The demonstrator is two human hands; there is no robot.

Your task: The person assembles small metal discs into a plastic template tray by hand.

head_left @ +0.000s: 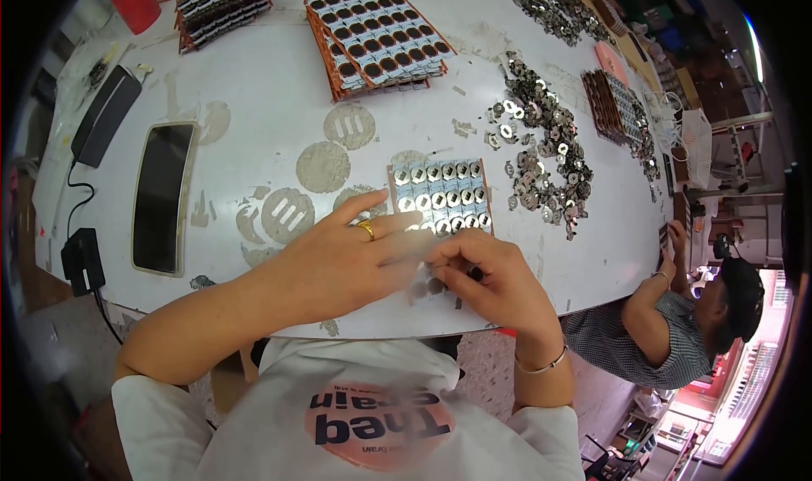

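Observation:
On the table's near side lies a small panel [436,187] with rows of round silver metal pieces on blue-grey squares. My left hand [351,248], with a gold ring, reaches over its left and near part. Its outer fingers stretch out, while the fingertips nearest my right hand are smeared by motion. My right hand [491,274] is closed in a pinch at the panel's near edge, almost touching the left fingertips. Whatever is in the pinch is too small to make out. Both hands cover the panel's near rows, where a few dark round spots show.
Loose metal parts [545,155] are heaped right of the panel. Stacked panels [381,37] stand farther back, another stack [224,3] at far left. A phone [161,198] and a black device [106,116] lie left. A co-worker [668,320] sits at the right edge.

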